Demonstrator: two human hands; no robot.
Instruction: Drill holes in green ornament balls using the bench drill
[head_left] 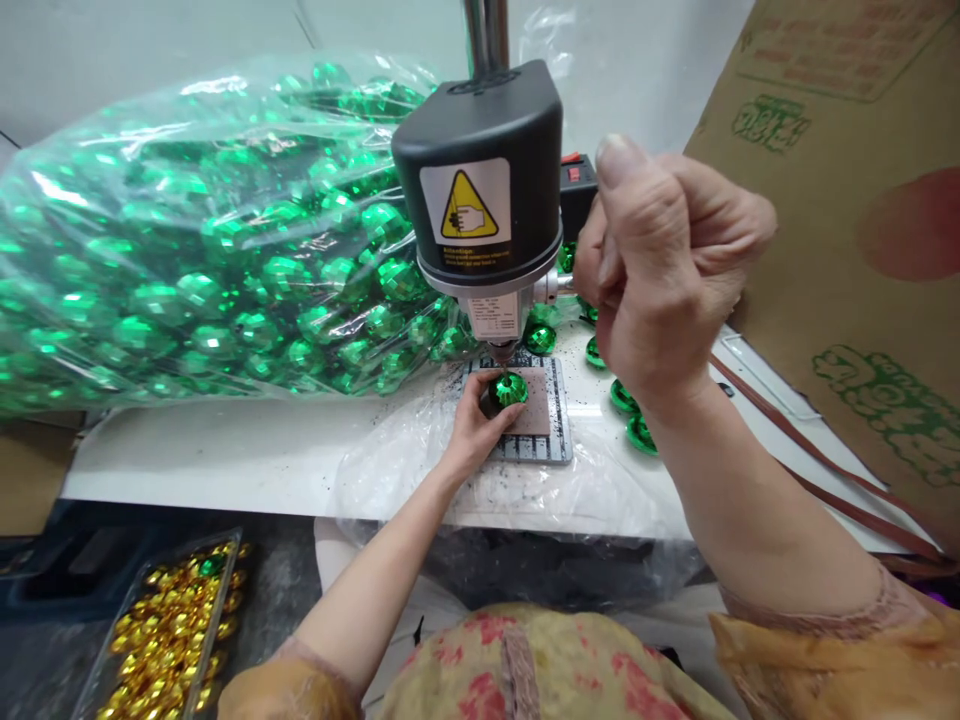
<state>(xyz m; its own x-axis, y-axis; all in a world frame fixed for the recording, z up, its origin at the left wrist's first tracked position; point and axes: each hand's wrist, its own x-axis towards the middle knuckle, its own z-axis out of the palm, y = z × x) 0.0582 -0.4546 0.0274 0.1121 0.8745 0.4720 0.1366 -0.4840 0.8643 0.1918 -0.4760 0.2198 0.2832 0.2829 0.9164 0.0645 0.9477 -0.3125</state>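
Note:
A small bench drill press [480, 170] with a black head and a yellow warning label stands upright in front of me. Under its chuck, my left hand [484, 420] grips a shiny green faceted ball [511, 388] between thumb and fingers, on a brown board [536, 405] laid over the slotted metal base [559, 440]. The drill tip meets the top of the ball; whether it has gone in, I cannot tell. To the right of the drill head, my right hand [667, 260] is closed around the end of the feed lever [559, 286], whose outer part the fingers hide.
A large clear bag [210, 250] of green balls fills the table's left side. Several loose green pieces [640, 432] lie right of the base, beside a leaning cardboard box [840, 250]. Dark shavings dot the white table [247, 450]. Lower left, a clear tray [232, 560] holds gold balls.

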